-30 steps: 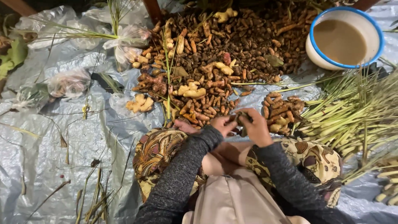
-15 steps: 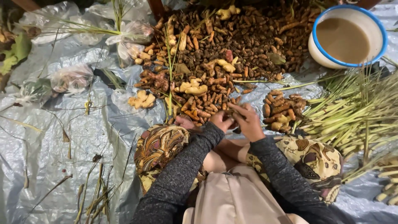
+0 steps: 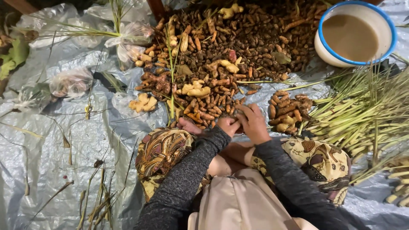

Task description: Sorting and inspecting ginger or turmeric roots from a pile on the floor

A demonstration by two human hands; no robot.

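Just below the middle of the frame, a small brown root piece [image 3: 239, 126] sits pinched between the two hands, at the near edge of the big heap; so little of it shows between the fingers that its long axis and which way it points cannot be told. The left hand [image 3: 228, 126] lies to its left with fingers curled in toward it, and the right hand [image 3: 254, 123] covers it from the right and above, knuckles up, fingers bent down over it. Both hands are closed together around the piece, touching each other, with grey knitted sleeves running down toward the bottom of the frame. Right above the hands spreads the heap of turmeric and ginger roots [image 3: 238, 51], brown and orange fingers with some pale yellow knobs, reaching up to the top middle. A smaller pile of roots [image 3: 287, 111] lies just to the right of the right hand. Further right, a bundle of lemongrass stalks [image 3: 362, 115] fans across the right side. In the upper right stands a white basin with a blue rim [image 3: 390, 25], filled with murky brown water. A grey plastic sheet [image 3: 55, 153] covers the ground at left, with clear plastic bags [image 3: 70, 83] lying on it in the upper left.
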